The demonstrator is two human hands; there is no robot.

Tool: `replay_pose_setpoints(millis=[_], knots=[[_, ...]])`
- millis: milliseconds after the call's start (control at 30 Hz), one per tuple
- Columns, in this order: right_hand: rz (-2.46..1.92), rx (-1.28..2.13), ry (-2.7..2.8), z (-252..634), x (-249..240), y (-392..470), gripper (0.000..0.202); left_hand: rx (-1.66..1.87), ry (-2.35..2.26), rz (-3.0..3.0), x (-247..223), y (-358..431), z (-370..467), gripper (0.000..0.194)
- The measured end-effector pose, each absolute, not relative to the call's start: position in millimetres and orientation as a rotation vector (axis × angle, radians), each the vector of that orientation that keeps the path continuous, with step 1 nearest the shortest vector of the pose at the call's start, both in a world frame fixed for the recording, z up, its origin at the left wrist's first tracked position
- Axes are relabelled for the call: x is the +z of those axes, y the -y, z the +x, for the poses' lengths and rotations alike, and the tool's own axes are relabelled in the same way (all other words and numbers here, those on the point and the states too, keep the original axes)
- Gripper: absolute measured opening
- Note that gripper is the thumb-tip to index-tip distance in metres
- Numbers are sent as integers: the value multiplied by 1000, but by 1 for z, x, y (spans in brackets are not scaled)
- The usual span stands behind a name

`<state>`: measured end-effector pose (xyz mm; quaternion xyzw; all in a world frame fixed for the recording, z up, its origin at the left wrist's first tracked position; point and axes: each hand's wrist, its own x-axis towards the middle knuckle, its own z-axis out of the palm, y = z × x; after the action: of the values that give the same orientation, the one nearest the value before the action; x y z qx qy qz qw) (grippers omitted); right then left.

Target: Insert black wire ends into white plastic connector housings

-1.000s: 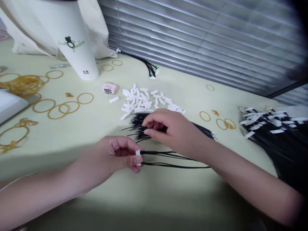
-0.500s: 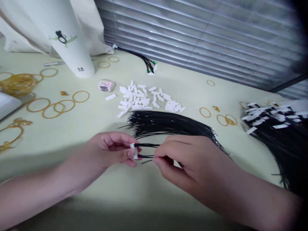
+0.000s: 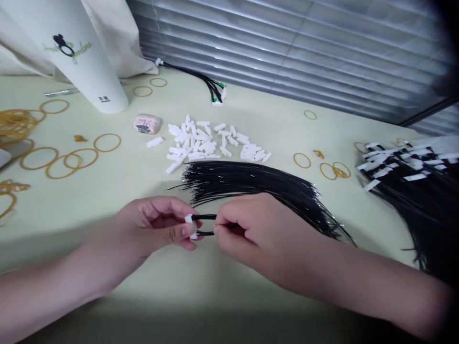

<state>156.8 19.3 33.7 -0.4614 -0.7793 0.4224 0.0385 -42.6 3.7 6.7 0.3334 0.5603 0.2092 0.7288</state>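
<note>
Between thumb and fingers, my left hand pinches a small white connector housing. Black wires run from the housing toward my right hand, in an upper and a lower group. My right hand is closed around these wires close to the housing; its curled fingers hide their far ends. Just beyond both hands lies a bundle of loose black wires with shiny metal terminals at the ends. Behind it is a pile of white connector housings.
Black wire harnesses with white connectors are heaped at the right. A finished-looking harness lies near the blinds. Rubber bands are scattered left and right. A white tumbler and a small pink-and-white item stand at the back left.
My right hand has moved left, nearer the connector housing. The single wire end that showed below its fingertips is no longer visible. The whole view has shifted slightly.
</note>
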Motion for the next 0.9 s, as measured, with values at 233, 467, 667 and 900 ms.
replay_pose_setpoints(millis=[233,467,667,900], knots=[[-1314,1259,2377,151,23,-14,28,457,-1234,781,6,-1,-45,15],[-1158,1097,2507,167,25,-26,19,388,-1215,968,6,0,-42,8],[-1262,829,2402,163,-5,-51,8,286,-1208,1072,5,3,-42,7],[-1269,796,2374,161,-15,-53,13,283,-1224,1071,4,1,-43,7]])
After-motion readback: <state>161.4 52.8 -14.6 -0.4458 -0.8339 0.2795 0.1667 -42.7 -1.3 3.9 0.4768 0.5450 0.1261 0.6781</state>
